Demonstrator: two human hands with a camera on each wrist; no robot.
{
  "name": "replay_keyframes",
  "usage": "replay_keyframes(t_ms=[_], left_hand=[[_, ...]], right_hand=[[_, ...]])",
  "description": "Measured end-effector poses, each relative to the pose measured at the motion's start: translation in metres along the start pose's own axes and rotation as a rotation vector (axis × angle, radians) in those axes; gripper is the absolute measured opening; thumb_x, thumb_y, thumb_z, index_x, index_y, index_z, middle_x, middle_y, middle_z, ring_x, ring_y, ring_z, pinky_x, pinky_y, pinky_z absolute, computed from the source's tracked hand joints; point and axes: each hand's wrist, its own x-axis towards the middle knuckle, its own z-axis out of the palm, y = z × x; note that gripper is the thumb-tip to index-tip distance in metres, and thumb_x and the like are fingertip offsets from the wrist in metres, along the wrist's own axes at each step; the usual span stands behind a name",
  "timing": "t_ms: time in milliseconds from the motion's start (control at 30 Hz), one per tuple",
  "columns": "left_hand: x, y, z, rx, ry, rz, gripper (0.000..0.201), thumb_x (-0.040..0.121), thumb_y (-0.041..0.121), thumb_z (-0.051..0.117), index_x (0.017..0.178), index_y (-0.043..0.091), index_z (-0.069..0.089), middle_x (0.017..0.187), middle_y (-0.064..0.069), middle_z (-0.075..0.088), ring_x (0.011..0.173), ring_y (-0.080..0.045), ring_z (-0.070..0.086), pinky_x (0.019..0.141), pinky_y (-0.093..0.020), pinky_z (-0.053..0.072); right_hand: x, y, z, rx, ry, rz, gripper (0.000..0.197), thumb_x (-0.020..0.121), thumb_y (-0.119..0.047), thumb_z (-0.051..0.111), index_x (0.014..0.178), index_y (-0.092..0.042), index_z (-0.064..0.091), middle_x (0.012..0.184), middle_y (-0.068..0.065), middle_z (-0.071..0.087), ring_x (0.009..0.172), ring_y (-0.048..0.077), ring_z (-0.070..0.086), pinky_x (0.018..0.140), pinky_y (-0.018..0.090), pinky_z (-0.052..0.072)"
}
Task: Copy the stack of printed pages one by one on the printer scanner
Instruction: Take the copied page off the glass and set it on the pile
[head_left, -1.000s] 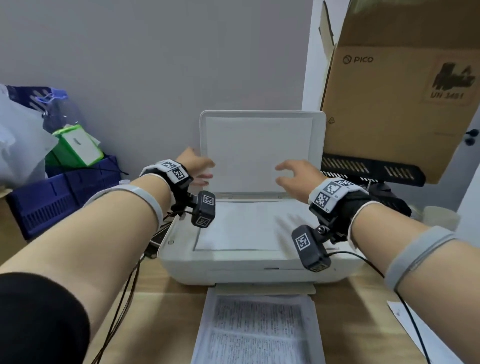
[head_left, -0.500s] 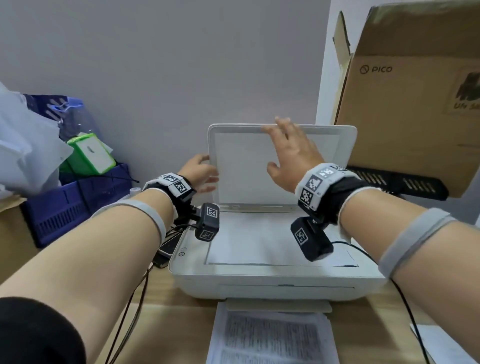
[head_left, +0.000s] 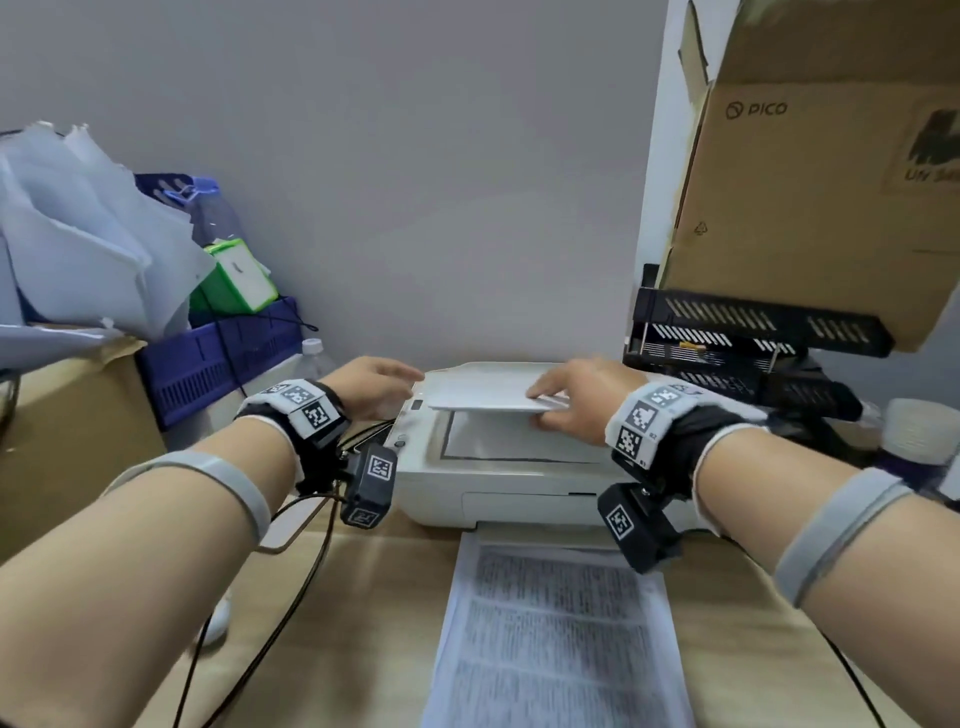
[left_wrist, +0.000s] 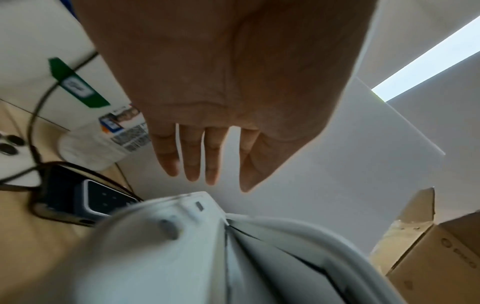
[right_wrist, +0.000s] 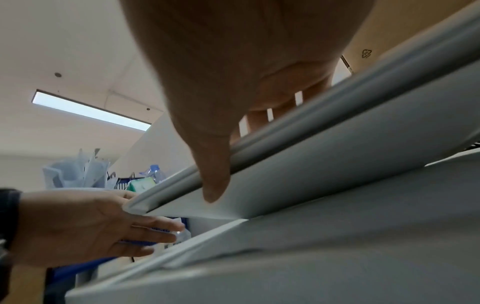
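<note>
1. The scanner lid (head_left: 485, 396) is low over the glass, nearly flat, with a narrow gap left at the front. It looks like a thin, stiff, light plastic panel on a rear hinge, so I judge that the front edge is the good place to hold it, and that it would drop if let go.
2. A white sheet (head_left: 519, 435) lies on the glass below the lid; it is light and could shift from a fast closing.
3. The right hand (head_left: 576, 402) pinches the front edge of the lid, with the thumb (right_wrist: 214, 185) below and the fingers on top.
4. The left hand (head_left: 374, 387) is beside the left corner of the lid, its fingers (left_wrist: 192, 158) straight and holding nothing.
5. The printer (head_left: 498, 493) stands on the table (head_left: 374, 597), and the stack of printed pages (head_left: 556, 639) lies in front of it; these are thin, soft sheets that slide easily.
</note>
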Motion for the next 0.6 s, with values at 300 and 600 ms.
replay_keyframes(t_ms=[300,600], left_hand=[[-0.032,-0.031,0.033,-0.18,-0.033,-0.248,0.043,0.102,0.011,0.037,0.135,0.032,0.054,0.122,-0.007,0.063,0.082,-0.026,0.064,0.066,-0.044,0.061],[-0.036,-0.046,0.053,-0.085,0.19,-0.117,0.041,0.105,0.025,0.025,0.134,0.034,0.053,0.137,-0.005,0.048,0.108,-0.036,0.055,0.069,-0.059,0.059]], right_hand=[[-0.012,0.006,0.041,0.124,-0.106,0.049,0.048,0.096,-0.06,0.043,0.132,-0.032,0.06,0.149,-0.006,0.049,0.133,0.02,0.047,0.109,0.037,0.037],[-0.009,0.01,0.083,0.077,0.006,0.028,0.047,0.102,-0.048,0.023,0.141,-0.034,0.044,0.159,-0.003,0.032,0.147,0.018,0.028,0.115,0.042,0.026]])
